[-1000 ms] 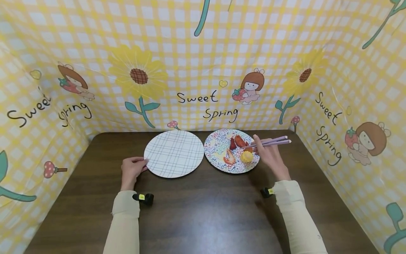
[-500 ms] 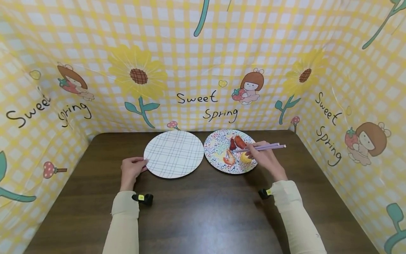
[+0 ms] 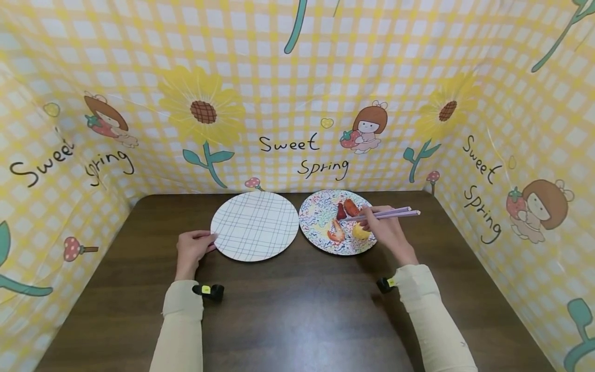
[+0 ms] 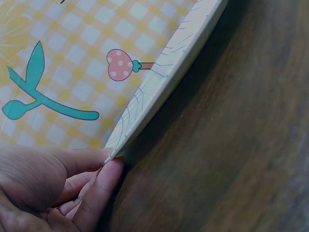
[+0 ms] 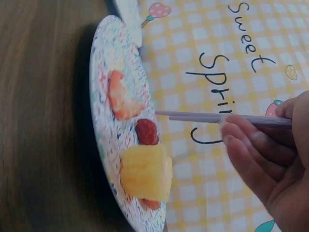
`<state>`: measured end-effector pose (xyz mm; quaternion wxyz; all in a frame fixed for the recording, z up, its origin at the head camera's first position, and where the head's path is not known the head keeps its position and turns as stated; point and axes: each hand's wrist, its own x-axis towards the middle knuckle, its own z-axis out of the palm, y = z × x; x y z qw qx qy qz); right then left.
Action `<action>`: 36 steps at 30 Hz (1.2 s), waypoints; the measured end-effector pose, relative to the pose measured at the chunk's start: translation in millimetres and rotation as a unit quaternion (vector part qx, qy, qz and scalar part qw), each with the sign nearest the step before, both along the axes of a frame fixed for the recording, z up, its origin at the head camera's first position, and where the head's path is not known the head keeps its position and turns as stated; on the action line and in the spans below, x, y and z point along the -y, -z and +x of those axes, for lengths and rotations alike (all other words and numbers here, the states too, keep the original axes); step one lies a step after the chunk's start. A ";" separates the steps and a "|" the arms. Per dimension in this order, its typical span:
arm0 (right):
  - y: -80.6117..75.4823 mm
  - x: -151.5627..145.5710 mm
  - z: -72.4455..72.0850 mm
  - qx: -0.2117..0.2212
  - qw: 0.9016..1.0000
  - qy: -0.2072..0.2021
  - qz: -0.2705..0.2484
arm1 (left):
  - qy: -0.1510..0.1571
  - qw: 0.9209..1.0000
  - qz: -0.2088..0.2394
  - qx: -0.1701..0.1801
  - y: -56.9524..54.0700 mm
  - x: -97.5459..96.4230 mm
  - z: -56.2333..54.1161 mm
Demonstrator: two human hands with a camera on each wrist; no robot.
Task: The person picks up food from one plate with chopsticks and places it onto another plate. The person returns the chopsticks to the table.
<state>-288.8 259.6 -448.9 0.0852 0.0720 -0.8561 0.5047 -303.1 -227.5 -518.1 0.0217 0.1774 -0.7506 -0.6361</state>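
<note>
My left hand (image 3: 192,250) pinches the near-left rim of a white plate with blue grid lines (image 3: 254,226); thumb and finger grip that edge in the left wrist view. My right hand (image 3: 390,232) holds a pair of lavender chopsticks (image 5: 207,117) over a colour-speckled plate (image 3: 316,209). Nothing sits between their slightly parted tips. Below and around the tips lie a curled orange-white shrimp (image 5: 123,99), a dark red piece (image 5: 146,131) and a reddish-brown sausage-like piece (image 3: 350,207). A yellow corn chunk (image 5: 145,171) rests closer to the right hand, which partly covers that side.
Both plates stand side by side, rims meeting, at the back of a dark wooden table (image 3: 288,310). A yellow checked cloth (image 3: 279,103) with sunflowers and lettering hangs behind and on both sides. Black straps with cameras (image 3: 211,292) sit at the wrists.
The right hand has moved left, bringing the chopstick tips from the plate's right side toward its middle, near the shrimp and the dark red piece. The left hand stays at its rim.
</note>
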 end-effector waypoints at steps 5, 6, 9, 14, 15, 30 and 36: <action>-1.5 0.1 -0.1 0.024 0.999 -0.023 0.009 | 0.001 1.000 -0.001 0.001 -1.2 -0.3 0.5; -1.3 0.0 -0.3 0.026 0.999 -0.027 0.012 | 0.000 1.000 -0.001 0.002 -1.4 -0.3 0.6; 0.4 -0.6 0.1 0.025 0.999 -0.026 0.016 | -0.001 1.000 0.000 0.002 -1.5 -1.0 0.4; 2.7 1.0 1.3 0.000 1.000 0.003 0.006 | -0.001 1.000 -0.005 0.003 -1.7 -1.9 0.7; 3.0 1.4 1.5 -0.007 1.000 0.004 0.004 | -0.002 1.000 -0.007 0.003 -1.5 -1.9 0.8; 0.0 -2.6 -4.9 0.074 0.996 -0.048 0.029 | -0.007 1.000 -0.002 -0.004 -0.2 0.5 -0.4; -6.6 -2.4 -5.0 0.081 0.996 -0.039 0.027 | -0.002 1.000 -0.009 0.001 -0.3 0.5 0.5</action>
